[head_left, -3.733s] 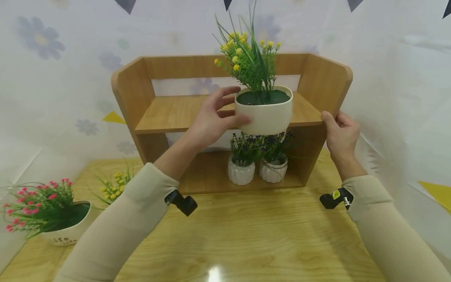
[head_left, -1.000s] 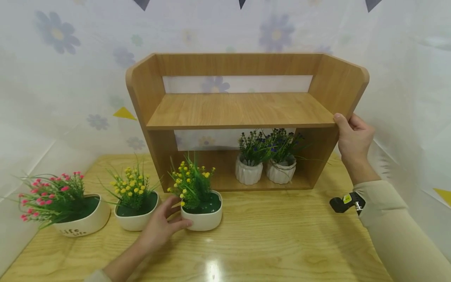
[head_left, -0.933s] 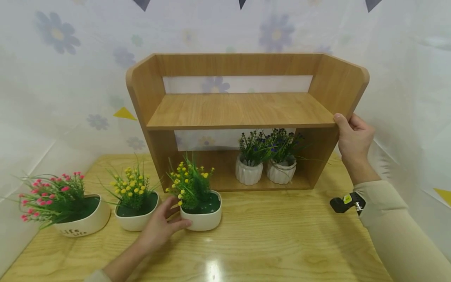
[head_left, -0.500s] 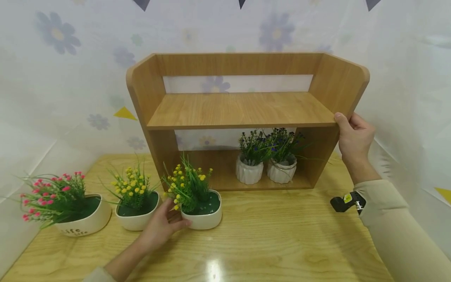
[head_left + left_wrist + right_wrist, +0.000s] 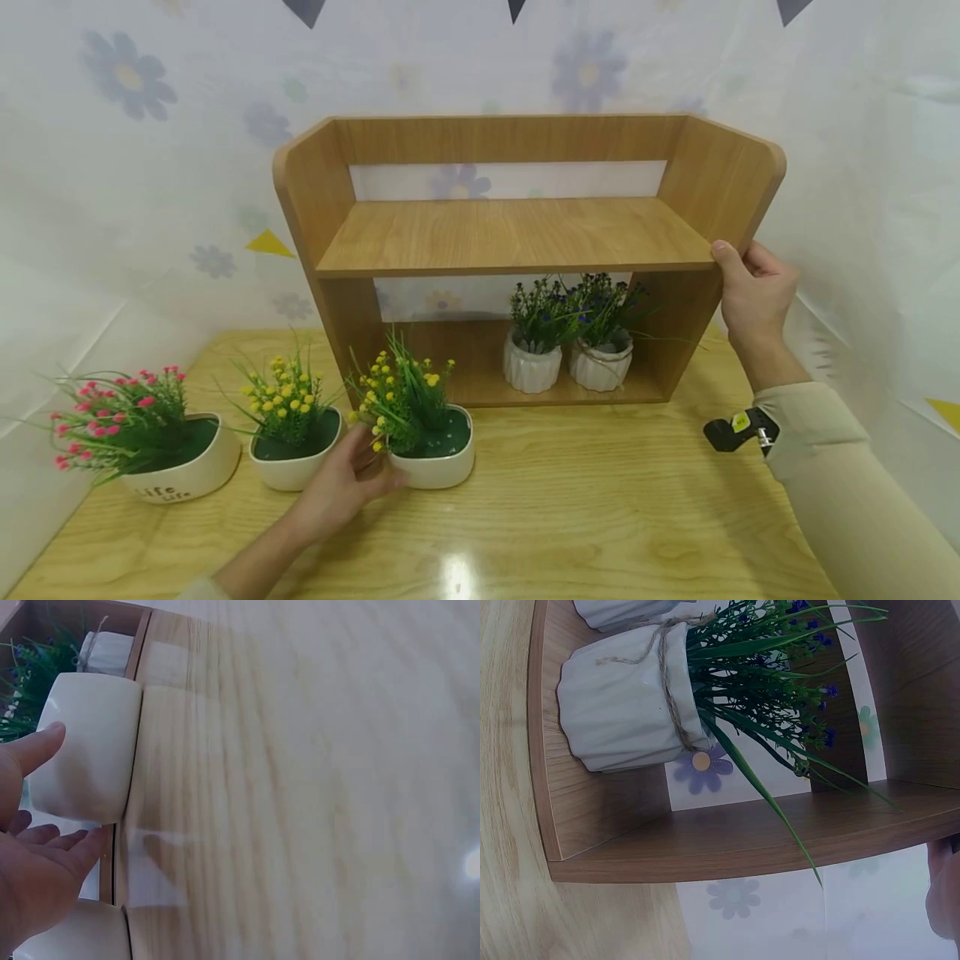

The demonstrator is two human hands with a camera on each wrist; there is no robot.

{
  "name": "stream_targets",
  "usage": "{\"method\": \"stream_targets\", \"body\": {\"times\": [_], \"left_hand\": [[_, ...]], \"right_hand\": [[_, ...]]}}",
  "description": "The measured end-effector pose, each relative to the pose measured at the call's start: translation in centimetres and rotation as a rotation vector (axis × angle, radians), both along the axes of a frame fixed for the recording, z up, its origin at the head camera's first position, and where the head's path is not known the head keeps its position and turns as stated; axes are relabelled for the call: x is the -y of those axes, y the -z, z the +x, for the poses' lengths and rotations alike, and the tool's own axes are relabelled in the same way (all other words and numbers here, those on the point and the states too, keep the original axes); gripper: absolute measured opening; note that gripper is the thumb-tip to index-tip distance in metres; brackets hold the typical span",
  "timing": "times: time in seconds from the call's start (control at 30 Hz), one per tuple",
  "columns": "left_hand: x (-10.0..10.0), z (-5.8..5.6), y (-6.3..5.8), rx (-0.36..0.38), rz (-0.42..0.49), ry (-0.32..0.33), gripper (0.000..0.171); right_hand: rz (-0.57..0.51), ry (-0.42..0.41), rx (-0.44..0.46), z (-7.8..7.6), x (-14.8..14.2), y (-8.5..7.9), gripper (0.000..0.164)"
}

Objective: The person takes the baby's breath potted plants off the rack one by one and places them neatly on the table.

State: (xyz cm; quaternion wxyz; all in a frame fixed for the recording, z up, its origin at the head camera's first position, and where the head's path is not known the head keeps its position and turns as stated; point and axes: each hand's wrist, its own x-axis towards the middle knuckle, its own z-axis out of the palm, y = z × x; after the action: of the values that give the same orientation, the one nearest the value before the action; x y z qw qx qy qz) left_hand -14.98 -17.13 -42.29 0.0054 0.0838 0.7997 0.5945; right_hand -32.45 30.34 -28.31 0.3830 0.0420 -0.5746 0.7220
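Observation:
A white oval pot (image 5: pixel 438 472) of artificial yellow flowers stands on the table before the shelf's left front corner. My left hand (image 5: pixel 335 492) is at that pot's left end. In the left wrist view, the thumb overlaps the pot's side (image 5: pixel 94 750) while the other fingers lie spread below it, with a gap. My right hand (image 5: pixel 759 296) grips the right side panel of the wooden two-tier shelf (image 5: pixel 517 237), thumb on the front edge. Two ribbed white pots (image 5: pixel 531 368) with dark blue flowers stand on its lower tier; one has twine round it (image 5: pixel 622 701).
Left of my left hand are a second yellow-flowered pot (image 5: pixel 288 473) and a pink-flowered pot (image 5: pixel 198 475) marked "Life". The light wood table (image 5: pixel 585 517) extends in front. A white flower-print sheet (image 5: pixel 210 167) hangs behind and around the shelf.
The yellow-flowered pot has come down from in front of the upper tier to the table, then turned slightly. Just now my left thumb has eased at its side. The right hand keeps its grip.

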Motion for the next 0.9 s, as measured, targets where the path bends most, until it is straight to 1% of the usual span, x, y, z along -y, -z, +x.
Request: {"method": "stream_targets", "body": {"times": [0.23,0.4,0.53,0.63,0.8,0.9], "left_hand": [[0.3,1.2,-0.7,0.038,0.024,0.015,0.092],[0.5,2.6,-1.0,0.023,0.049,0.038,0.093],[0.8,3.8,-1.4,0.005,0.06,0.047,0.087],[1.1,4.7,-1.7,0.013,0.074,0.056,0.083],[1.4,5.9,-2.2,0.059,0.11,0.083,0.078],[1.5,6.4,-2.8,0.128,0.136,0.092,0.075]], "right_hand": [[0.009,0.008,0.024,0.0,0.0,0.0,0.021],[0.013,0.01,0.028,0.0,0.0,0.1,0.022],[0.009,0.011,0.024,0.0,0.0,0.2,0.021],[0.008,0.012,0.025,0.0,0.0,0.2,0.02],[0.007,0.011,0.02,0.0,0.0,0.1,0.018],[0.0,0.009,0.011,0.0,0.1,0.1,0.017]]}}
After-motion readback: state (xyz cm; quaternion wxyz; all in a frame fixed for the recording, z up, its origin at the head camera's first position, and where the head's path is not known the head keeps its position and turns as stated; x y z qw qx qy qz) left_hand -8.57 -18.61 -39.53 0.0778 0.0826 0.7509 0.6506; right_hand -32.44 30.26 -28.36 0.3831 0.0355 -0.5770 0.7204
